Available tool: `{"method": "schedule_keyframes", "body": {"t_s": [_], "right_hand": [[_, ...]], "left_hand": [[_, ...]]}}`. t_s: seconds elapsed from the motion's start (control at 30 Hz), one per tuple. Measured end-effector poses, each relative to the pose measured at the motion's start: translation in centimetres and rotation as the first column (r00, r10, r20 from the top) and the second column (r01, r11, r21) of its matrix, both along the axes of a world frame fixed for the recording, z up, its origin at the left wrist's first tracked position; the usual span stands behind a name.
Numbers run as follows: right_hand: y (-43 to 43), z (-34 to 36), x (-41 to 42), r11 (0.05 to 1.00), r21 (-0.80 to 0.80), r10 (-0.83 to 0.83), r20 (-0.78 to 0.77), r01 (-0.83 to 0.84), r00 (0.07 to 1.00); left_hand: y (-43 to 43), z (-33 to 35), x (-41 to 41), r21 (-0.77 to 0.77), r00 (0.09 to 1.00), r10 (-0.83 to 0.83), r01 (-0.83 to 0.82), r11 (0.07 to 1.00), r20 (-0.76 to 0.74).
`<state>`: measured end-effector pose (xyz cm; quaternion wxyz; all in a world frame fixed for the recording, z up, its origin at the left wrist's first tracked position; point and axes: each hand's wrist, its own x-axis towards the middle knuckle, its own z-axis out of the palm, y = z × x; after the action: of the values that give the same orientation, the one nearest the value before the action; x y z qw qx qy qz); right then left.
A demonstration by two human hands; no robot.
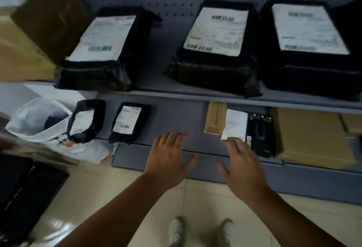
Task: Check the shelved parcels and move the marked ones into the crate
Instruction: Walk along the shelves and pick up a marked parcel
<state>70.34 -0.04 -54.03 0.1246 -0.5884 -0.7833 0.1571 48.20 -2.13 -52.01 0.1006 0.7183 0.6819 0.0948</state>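
Hovering before the lower shelf (176, 117), my hands are both empty: the left hand (168, 154) and right hand (241, 160) have their fingers spread and grip nothing. The right is just in front of a labelled black box (258, 135). Three black parcels (215, 31) sit on the upper shelf (156, 60), and two smaller parcels (129, 123) lie below at left. The dark crate (29, 192) stands on the floor to my left, its inside too dark to judge. Most of the checking looks undone.

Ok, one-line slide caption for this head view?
Left hand and right hand, both open and empty, hover near the lower shelf; three large black labelled parcels sit on the upper shelf.
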Motion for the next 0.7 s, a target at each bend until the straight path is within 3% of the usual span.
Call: {"method": "schedule_keyframes", "body": {"t_s": [0.27, 0.53, 0.7], "right_hand": [[1.3, -6.0, -3.6, 0.999, 0.008, -0.051, 0.036, 0.051, 0.998], [5.4, -14.1, -3.6, 0.976, 0.011, -0.216, -0.06, 0.218, 0.974], [8.9, -17.6, -2.3, 0.967, 0.065, -0.243, -0.044, 0.246, 0.969]], "left_hand": [[2.6, -6.3, -1.4, 0.015, 0.997, -0.043, 0.042, 0.999, 0.072], [6.1, -16.2, 0.1, -0.116, 0.996, -0.071, 0.077, 0.99, 0.052], [8.4, -20.5, 1.6, -0.109, 0.991, -0.024, 0.038, 0.993, 0.129]]}}
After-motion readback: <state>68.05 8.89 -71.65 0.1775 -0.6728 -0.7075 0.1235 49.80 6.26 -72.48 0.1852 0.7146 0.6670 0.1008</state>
